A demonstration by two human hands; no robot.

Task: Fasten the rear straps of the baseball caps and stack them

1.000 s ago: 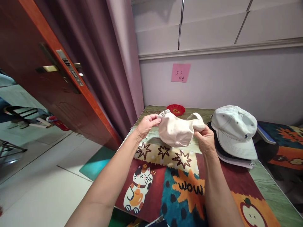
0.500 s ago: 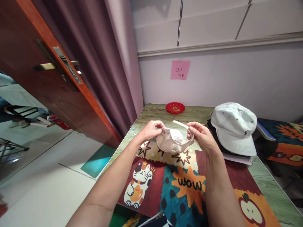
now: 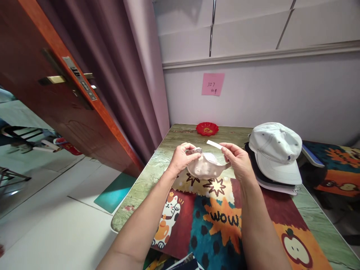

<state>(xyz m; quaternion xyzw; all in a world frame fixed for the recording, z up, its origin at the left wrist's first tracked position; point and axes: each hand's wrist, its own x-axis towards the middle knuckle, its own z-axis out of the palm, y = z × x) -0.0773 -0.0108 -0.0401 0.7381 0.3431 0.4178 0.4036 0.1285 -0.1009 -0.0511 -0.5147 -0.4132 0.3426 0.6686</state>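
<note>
A pale beige bra (image 3: 207, 169) hangs folded between my two hands, just above the patterned mat (image 3: 222, 228). My left hand (image 3: 185, 156) pinches its left end, where a small greyish band piece shows beside the thumb. Closed on the right end is my right hand (image 3: 235, 155), thumb against fingers. From its fingertips a narrow white strip (image 3: 214, 144) sticks out up and to the left. A cup's white inner side shows at the top, between the hands. Part of the bra's back side is hidden.
A red scalloped dish (image 3: 207, 129) lies at the table's (image 3: 180, 132) back. White cap (image 3: 277, 146) on dark caps stands at right. Folded printed items (image 3: 182, 262) lie at the front edge. A pink note (image 3: 213, 84) is on the wall; an open door (image 3: 70, 112) stands left.
My left hand has turned, bringing the greyish band piece up at its fingertips. The bra's right-hand loop has closed down, and the white strip now lies straighter. The view has shifted slightly.
</note>
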